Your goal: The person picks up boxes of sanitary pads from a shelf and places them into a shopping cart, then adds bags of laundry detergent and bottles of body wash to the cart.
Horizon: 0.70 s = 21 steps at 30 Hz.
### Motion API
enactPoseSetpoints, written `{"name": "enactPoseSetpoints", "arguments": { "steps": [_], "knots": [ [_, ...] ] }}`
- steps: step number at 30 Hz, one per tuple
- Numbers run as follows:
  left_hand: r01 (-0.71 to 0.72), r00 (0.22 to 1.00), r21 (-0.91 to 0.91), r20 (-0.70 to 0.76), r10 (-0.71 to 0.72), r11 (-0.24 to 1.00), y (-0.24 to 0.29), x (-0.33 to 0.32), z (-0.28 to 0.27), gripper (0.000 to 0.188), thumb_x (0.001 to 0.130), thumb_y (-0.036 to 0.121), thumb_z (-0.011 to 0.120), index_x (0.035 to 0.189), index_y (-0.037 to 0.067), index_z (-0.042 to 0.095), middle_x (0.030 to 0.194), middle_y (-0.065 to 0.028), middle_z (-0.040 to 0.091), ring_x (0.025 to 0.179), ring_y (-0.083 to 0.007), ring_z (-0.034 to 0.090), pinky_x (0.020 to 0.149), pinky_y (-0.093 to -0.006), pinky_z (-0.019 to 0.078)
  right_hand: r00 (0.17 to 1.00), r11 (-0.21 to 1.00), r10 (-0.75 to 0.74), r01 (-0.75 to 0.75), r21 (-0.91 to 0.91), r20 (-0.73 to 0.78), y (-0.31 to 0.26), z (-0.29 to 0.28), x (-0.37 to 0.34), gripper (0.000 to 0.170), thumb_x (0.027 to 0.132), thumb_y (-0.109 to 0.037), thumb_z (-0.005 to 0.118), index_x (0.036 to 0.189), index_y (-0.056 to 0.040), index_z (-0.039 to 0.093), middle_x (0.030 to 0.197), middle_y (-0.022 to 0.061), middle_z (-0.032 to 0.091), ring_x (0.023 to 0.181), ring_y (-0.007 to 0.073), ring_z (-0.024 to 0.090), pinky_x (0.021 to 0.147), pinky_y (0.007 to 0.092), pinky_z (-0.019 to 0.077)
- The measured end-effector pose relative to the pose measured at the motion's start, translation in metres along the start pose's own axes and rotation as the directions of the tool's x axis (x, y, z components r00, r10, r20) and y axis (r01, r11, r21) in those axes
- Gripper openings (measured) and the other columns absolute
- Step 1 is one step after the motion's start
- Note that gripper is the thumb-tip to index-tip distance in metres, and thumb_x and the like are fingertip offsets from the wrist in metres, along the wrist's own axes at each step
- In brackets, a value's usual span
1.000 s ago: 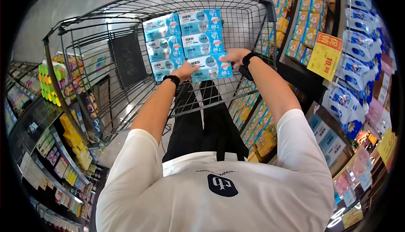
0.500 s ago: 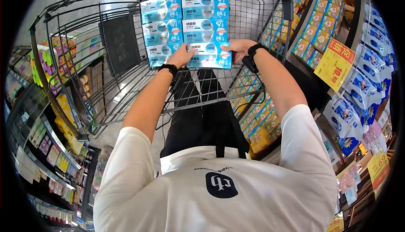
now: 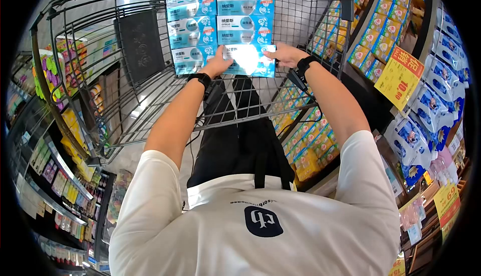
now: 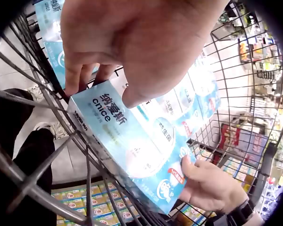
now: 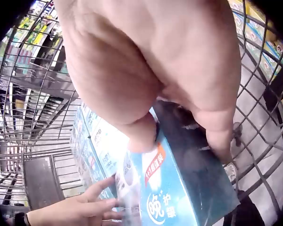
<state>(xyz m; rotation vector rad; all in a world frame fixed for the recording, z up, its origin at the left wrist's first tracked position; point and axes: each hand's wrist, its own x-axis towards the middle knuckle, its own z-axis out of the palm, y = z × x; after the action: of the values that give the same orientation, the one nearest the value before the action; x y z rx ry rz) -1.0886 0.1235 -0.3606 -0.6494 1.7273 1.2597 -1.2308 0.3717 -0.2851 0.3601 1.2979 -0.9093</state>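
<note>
Blue-and-white toothpaste boxes (image 3: 244,29) stand in two columns inside a wire shopping cart (image 3: 346,8). My left hand (image 3: 218,64) grips the left end of the nearest box in the right column (image 3: 249,64). At that box's right end, my right hand (image 3: 286,56) holds it with the thumb on top. The left wrist view shows the same toothpaste box (image 4: 127,141) between both hands, beside the cart's wire side. In the right wrist view, my right thumb presses the box's top (image 5: 162,183) while other fingers reach down its end.
A dark panel (image 3: 140,45) sits at the cart's left side. Shelves of yellow-and-blue packs (image 3: 378,25) and hanging white-and-blue bags (image 3: 408,138) line the right, with a yellow price sign (image 3: 400,78). More stocked shelves (image 3: 55,173) stand on the left.
The boxes and cart sit higher in the head view than before. Both hands keep hold of the nearest box, which now lies more closely in line with its column.
</note>
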Motion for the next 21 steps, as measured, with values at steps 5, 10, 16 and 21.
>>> {"name": "enactPoseSetpoints", "arguments": {
  "steps": [5,10,16,21],
  "knots": [
    [0.022,0.999,-0.038,0.046,-0.020,0.999,0.001,-0.001,-0.006,0.092,0.082,0.038,0.069,0.151,0.009,0.016,0.129,-0.0257,0.055,0.108,-0.0391,0.060,0.082,-0.0436,0.0521,0.999,0.999,-0.039,0.039,0.019,0.023,-0.012,0.009,-0.009,0.067,0.087,-0.031,0.073,0.134,0.0055,0.042,0.129,0.0183,0.054,0.116,0.0272,0.057,0.093,0.0454,0.0517],
    [0.064,0.998,-0.204,0.042,-0.056,0.977,0.036,-0.036,-0.028,0.090,0.082,0.032,0.074,0.150,0.010,0.019,0.111,-0.0154,0.060,0.092,-0.0240,0.063,0.075,-0.0368,0.0534,0.972,0.836,-0.230,0.171,-0.522,-0.050,-0.032,0.018,-0.030,0.070,0.081,-0.028,0.078,0.130,-0.0001,0.036,0.135,0.0208,0.046,0.114,0.0285,0.055,0.086,0.0369,0.0496],
    [0.068,0.996,-0.215,0.063,-0.055,0.974,0.040,-0.050,-0.050,0.086,0.081,0.030,0.078,0.146,0.014,0.024,0.099,-0.0109,0.061,0.088,-0.0181,0.063,0.075,-0.0346,0.0543,0.915,0.764,-0.399,0.370,-0.528,0.064,-0.018,0.015,-0.011,0.064,0.073,-0.015,0.081,0.120,-0.0048,0.038,0.148,0.0208,0.033,0.115,0.0346,0.054,0.098,0.0411,0.0426],
    [-0.072,0.993,0.042,0.094,0.068,0.997,0.019,-0.031,-0.046,0.088,0.081,0.037,0.077,0.149,0.012,0.027,0.092,-0.0121,0.063,0.078,-0.0193,0.064,0.068,-0.0335,0.0525,0.971,0.734,-0.235,0.154,-0.661,-0.036,-0.016,0.014,-0.005,0.068,0.076,-0.018,0.079,0.128,-0.0062,0.036,0.130,0.0246,0.053,0.113,0.0369,0.057,0.095,0.0429,0.0445]
  ]
}}
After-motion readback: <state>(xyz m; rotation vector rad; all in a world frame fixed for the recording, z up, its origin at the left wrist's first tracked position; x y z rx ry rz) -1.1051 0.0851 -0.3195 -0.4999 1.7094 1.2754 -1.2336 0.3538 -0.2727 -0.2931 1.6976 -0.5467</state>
